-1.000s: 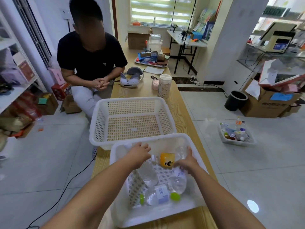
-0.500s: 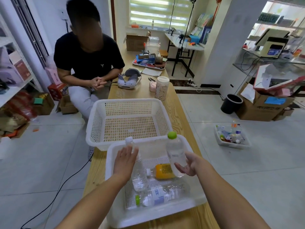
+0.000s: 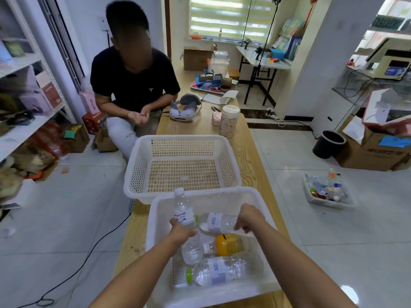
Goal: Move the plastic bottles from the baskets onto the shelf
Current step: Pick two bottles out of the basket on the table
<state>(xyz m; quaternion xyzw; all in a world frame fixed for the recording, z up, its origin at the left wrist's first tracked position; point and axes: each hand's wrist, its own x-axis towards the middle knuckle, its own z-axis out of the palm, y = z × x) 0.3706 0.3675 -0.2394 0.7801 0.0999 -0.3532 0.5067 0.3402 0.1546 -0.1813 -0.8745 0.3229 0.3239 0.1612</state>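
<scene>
Left hand [image 3: 181, 233] grips an upright bottle [image 3: 184, 216], right hand [image 3: 250, 218] clasps a sideways bottle [image 3: 214, 222], both held above the basket [image 3: 153, 230], apparently shelf-bound.

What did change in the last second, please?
Both hands lifted a clear bottle from the near basket: left hand holds the white-capped bottle upright, right hand has tipped the other bottle sideways. The orange bottle and the green-capped bottle stayed lying inside.

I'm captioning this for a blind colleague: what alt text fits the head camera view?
Over a white basket on a wooden table, the left hand holds a clear bottle upright while the right hand grips a second bottle tipped sideways. An orange bottle and a green-capped bottle lie inside.
</scene>
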